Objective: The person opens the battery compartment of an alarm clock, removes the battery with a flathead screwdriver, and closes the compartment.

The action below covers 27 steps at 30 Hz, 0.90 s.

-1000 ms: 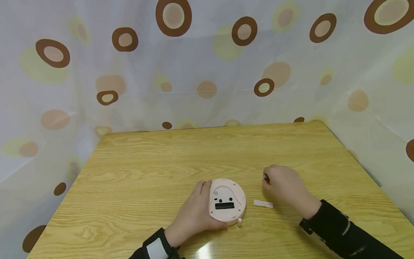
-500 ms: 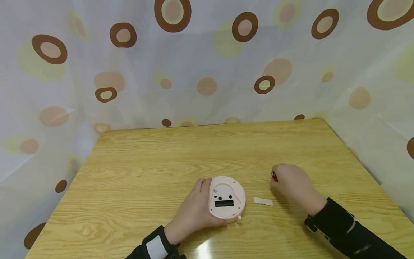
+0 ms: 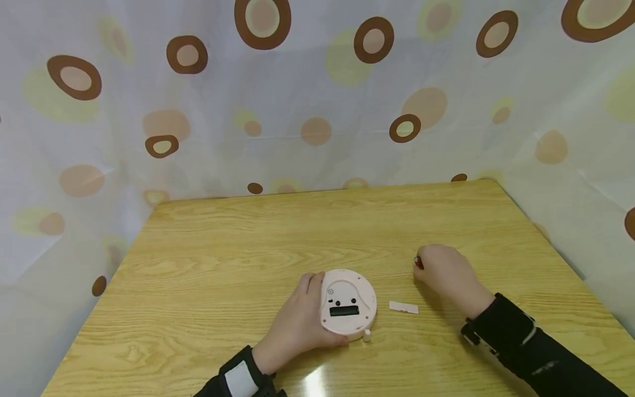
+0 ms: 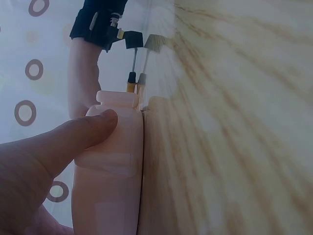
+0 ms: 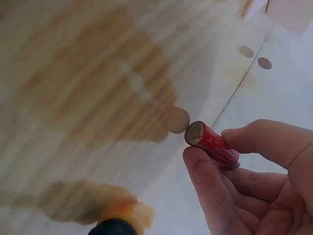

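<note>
From the head, the left hand point(image 3: 297, 325) grips a round pink gadget point(image 3: 347, 293) on the table point(image 3: 248, 248), pale strip point(image 3: 404, 307) just beside it. Left wrist: thumb point(image 4: 100, 128) against its side. Right wrist: the right hand point(image 5: 259, 181) pinches a red battery point(image 5: 215, 148), perhaps touching the table.

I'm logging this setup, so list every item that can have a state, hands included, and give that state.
Round pink device: back facing up, held at its side
Battery compartment: uncovered, dark inside, seemingly empty
Battery cover: off the device, lying on the table
Red battery: outside the compartment, pinched between thumb and fingers
Left hand: gripping the device
Right hand: pinching the battery
</note>
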Each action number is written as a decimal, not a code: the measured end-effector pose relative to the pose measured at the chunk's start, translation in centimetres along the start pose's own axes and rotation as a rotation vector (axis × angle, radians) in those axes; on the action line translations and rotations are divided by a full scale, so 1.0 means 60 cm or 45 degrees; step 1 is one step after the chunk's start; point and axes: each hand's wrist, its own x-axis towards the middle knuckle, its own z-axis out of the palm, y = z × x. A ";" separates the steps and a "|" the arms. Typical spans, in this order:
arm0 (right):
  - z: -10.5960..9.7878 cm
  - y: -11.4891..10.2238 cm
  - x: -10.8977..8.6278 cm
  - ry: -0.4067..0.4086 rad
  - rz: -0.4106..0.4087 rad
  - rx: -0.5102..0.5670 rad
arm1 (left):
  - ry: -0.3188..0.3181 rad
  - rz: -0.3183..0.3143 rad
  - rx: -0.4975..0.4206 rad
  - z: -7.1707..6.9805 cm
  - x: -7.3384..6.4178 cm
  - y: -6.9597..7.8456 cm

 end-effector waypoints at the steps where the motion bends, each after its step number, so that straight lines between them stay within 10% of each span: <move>1: 0.000 0.000 0.001 -0.006 0.002 0.004 | 0.000 -0.001 0.001 0.000 0.000 0.000; 27: 0.001 0.013 0.012 -0.043 0.083 -0.020 | 0.009 0.001 0.007 0.000 -0.002 0.001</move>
